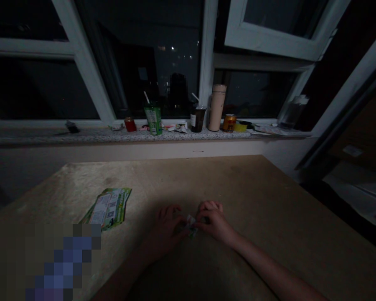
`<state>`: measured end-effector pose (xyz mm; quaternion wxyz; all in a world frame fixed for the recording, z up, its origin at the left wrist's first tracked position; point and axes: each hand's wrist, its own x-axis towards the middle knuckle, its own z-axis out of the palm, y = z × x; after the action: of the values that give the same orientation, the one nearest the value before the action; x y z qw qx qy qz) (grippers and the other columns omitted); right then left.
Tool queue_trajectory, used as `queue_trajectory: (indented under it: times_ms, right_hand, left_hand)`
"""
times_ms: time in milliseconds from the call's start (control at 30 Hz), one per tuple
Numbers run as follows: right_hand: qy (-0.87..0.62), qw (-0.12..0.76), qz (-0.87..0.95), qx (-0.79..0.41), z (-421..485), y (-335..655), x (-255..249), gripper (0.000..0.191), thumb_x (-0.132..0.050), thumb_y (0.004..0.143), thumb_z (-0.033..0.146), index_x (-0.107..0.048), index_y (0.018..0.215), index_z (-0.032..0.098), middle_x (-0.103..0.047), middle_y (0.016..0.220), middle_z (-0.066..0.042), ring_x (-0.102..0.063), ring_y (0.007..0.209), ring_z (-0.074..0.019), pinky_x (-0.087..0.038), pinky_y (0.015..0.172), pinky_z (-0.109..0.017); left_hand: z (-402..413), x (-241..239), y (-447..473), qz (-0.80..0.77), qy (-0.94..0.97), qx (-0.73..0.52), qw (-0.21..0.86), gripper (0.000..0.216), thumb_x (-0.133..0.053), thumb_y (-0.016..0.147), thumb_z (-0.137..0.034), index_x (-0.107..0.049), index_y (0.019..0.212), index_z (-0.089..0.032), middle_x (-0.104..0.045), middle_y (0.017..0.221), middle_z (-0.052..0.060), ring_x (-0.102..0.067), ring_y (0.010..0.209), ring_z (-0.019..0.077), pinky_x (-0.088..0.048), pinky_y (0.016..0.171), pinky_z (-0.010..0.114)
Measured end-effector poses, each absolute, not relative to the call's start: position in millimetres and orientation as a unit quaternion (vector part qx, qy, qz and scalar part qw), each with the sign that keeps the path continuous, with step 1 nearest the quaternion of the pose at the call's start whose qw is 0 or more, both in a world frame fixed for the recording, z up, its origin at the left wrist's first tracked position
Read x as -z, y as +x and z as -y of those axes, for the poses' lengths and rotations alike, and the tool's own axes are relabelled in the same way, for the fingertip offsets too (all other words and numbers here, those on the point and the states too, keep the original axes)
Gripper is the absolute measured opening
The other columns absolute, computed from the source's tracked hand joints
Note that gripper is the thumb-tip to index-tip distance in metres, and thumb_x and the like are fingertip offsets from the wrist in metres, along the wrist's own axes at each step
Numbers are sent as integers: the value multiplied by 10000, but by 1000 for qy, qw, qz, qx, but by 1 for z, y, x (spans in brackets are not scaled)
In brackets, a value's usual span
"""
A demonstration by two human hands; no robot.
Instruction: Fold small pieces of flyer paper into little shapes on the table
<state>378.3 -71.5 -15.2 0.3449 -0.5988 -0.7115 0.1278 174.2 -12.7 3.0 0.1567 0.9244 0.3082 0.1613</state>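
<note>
One left hand (165, 231), one right hand (215, 222), fingers (203, 213) nearly closed, pinching a small wrapper (191, 220) (partly hidden)

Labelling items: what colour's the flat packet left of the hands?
The flat packet is mostly green with a pale printed panel; clearest in the head view.

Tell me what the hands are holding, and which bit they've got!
The right hand pinches a small white-and-green piece by its right edge. The left hand is at its left side, but it's too dim to tell whether it grips.
</note>
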Motion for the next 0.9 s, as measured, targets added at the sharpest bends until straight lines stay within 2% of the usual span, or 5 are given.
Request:
queue_trajectory:
  times_ms: [267, 567, 733, 900]
  right_hand:
    - [-624, 339, 687, -153, 66, 377, 19, 129, -719, 777, 309, -676, 690, 225, -607, 815, 30, -518, 896, -154, -238, 872, -345]
    - [-639, 308, 688, -155, 64, 374, 18, 157, -669, 820, 273, -646, 681, 203, -620, 781, 27, -519, 894, -166, -247, 860, -351]
    - [-650, 269, 708, -59, 69, 365, 16, 79, -559, 895, 228, -601, 840, 188, -612, 897, -22, -510, 934, -190, -280, 879, -357]
    - [-651, 199, 732, 16, 69, 359, 17, 96, -500, 929, 226, -590, 915, 195, -599, 931, -43, -506, 953, -208, -272, 912, -392]
  left_hand:
    - [11, -4, 176, -386, 897, -162, 141, 103, -650, 817, -353, -688, 855, -266, -496, 1106, 33, -426, 1092, 276, -304, 947, 431]
    - [8, -3, 180, -452, 870, -133, 144, 221, -578, 841, -410, -718, 800, -244, -545, 1021, 56, -486, 1024, 282, -318, 915, 454]
    - [6, -3, 181, -465, 865, -123, 146, 227, -579, 835, -433, -727, 818, -262, -557, 1031, 55, -493, 1027, 278, -309, 918, 452]
    - [6, -1, 181, -465, 865, -120, 143, 228, -574, 840, -433, -726, 842, -263, -558, 1051, 56, -493, 1036, 269, -308, 916, 436]
